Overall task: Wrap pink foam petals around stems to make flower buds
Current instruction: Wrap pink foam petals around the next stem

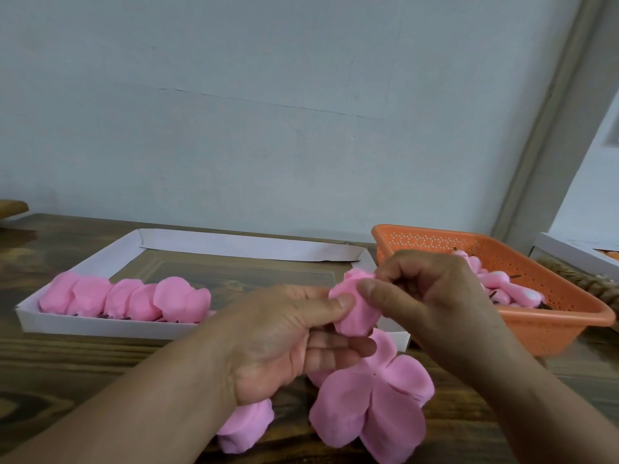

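Observation:
A pink foam bud is held up between both hands above the wooden table. My left hand pinches its left side with the thumb on top and the fingers below. My right hand pinches its upper right edge, fingers curled. Below the hands, a flat pink petal piece with several lobes hangs or lies by the table edge. Another pink petal piece shows under my left wrist. No stem is clearly visible inside the bud.
A shallow white cardboard tray at the left holds a row of pink petals. An orange perforated basket at the right holds pink buds with dark stems. A white box sits at the far right.

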Tool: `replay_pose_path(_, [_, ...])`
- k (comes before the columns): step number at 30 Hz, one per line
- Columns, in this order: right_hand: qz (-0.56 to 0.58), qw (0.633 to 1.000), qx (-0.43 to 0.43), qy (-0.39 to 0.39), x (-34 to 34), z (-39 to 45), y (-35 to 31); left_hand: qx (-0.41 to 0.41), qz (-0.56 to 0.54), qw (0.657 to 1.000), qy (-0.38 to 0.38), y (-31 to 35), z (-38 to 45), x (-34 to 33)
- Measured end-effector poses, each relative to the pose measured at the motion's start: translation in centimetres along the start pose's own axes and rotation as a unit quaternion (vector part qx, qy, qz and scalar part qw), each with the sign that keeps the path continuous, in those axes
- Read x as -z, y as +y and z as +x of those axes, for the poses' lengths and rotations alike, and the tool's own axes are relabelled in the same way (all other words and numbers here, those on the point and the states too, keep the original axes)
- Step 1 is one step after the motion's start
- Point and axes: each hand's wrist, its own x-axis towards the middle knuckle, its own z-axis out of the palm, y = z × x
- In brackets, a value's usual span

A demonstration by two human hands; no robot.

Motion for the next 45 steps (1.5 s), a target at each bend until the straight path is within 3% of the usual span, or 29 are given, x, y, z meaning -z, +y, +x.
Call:
replay_pose_path(6, [-0.014, 1.000, -0.008, 0.023, -0.5, 0.1, 0.3, 0.004, -0.006, 1.000, 0.014, -0.1, 0.1, -0.1])
replay_pose_path(14, [0.047, 0.997, -0.060, -0.026, 0.1, 0.2, 0.4, -0.004, -0.014, 1.000, 0.023, -0.1, 0.3, 0.2])
replay_pose_path(29, [0.008, 0.996, -0.051, 0.071, -1.9, -0.3, 0.1, -0.071, 0.027, 0.993, 0.086, -1.4, 0.8, -0.4])
replay_pose_path(38, [0.064, 0.991, -0.116, -0.020, -1.3, -0.4, -1.2, -0.122, 0.073, 0.983, 0.115, -1.6, 0.6, -1.0])
replay_pose_path(45, [0.045, 0.991, -0.112, -0.058, -0.5, -0.1, -0.7, -0.101, 0.134, 0.980, 0.104, -1.6, 0.5, -1.0])
